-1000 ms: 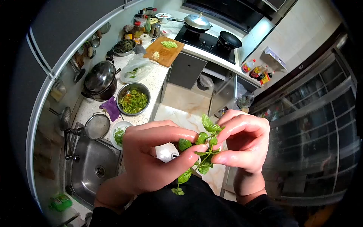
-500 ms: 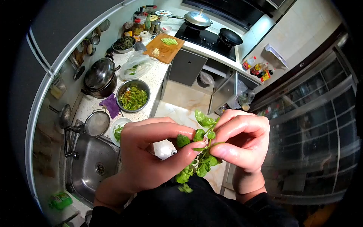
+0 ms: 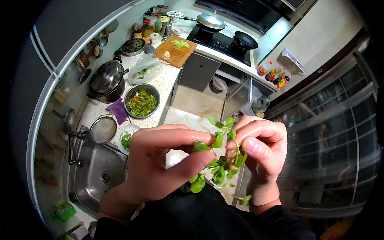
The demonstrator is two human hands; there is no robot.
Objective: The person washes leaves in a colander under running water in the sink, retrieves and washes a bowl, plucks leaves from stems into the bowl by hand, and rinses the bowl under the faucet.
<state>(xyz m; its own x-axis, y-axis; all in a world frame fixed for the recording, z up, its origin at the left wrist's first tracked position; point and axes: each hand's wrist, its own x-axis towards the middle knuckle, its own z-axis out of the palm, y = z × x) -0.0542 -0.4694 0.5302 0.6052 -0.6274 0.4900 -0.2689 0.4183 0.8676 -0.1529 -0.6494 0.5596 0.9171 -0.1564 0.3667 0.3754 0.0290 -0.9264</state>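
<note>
Wet green leafy sprigs, like mint (image 3: 218, 175), hang between my two hands in front of my dark clothing. My left hand (image 3: 160, 162) pinches leaves between thumb and forefinger. On the other side, my right hand (image 3: 260, 148) has its fingers curled round a stem, the thumb bent beside it. A small piece of leaf (image 3: 243, 199) is below my right hand, blurred. Behind my left hand, a white bowl (image 3: 121, 138) on the counter holds some green leaves.
A sink (image 3: 90, 176) lies at left, with a strainer (image 3: 103, 130) beside it. Along the counter are a bowl of cut greens (image 3: 142, 102), a lidded pot (image 3: 107, 82), a plastic bag (image 3: 150, 70) and a cutting board (image 3: 176, 51). A cabinet door (image 3: 238, 98) stands open below the stove (image 3: 218, 42).
My right thumb has lifted and drawn back from the left fingertips, and the hands are slightly farther apart. A small leaf piece now shows below my right hand.
</note>
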